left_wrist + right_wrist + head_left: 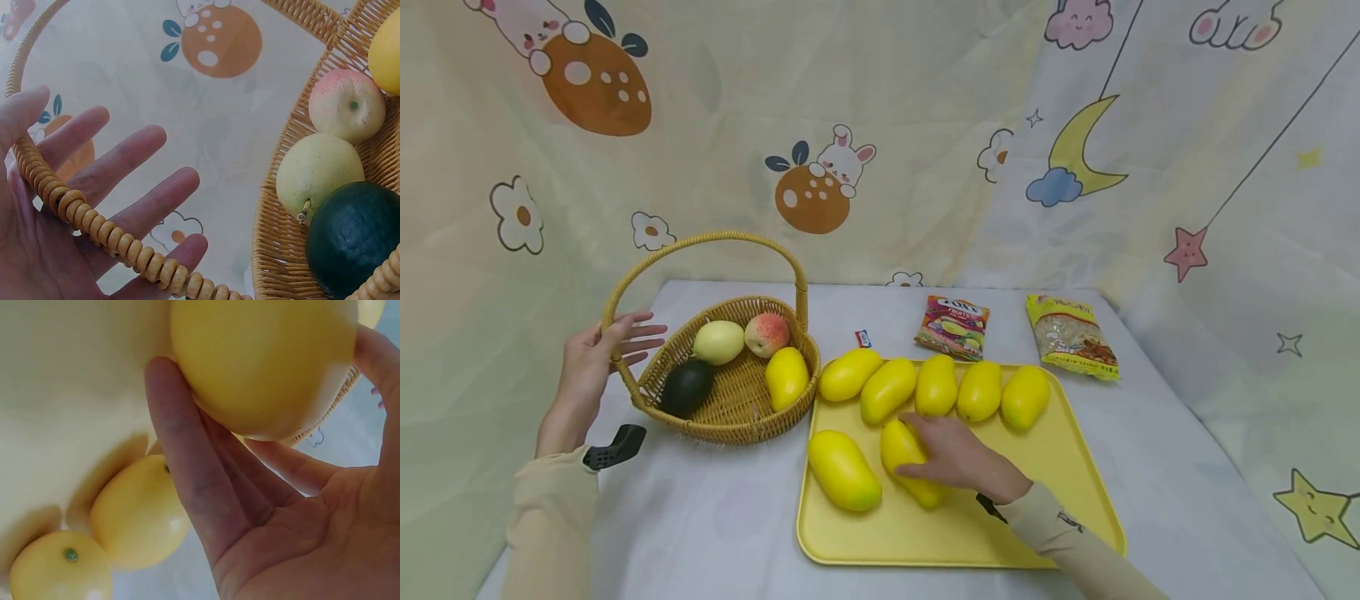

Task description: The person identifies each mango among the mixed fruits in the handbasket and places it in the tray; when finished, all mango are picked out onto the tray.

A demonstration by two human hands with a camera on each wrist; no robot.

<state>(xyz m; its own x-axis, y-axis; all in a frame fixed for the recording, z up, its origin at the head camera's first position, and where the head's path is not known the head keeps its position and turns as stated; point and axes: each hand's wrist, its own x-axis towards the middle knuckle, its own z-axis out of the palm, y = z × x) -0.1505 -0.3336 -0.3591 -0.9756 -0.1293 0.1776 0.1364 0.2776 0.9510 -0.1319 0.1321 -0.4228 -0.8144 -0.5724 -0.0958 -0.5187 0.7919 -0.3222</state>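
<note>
My left hand rests against the handle of a wicker basket; its fingers are straight and spread, with the handle across the palm. Inside the basket lie a dark green avocado-shaped fruit, a pale green round fruit, a red-and-cream peach and a yellow mango. Over the yellow tray, my right hand grips a mango between thumb and fingers. Another mango lies left of it, and several more line the tray's far edge.
Behind the tray are a small red-and-blue wrapped piece, a colourful fruit candy bag and a yellow clear-fronted packet. The white-covered table meets a patterned cloth at the back and sides.
</note>
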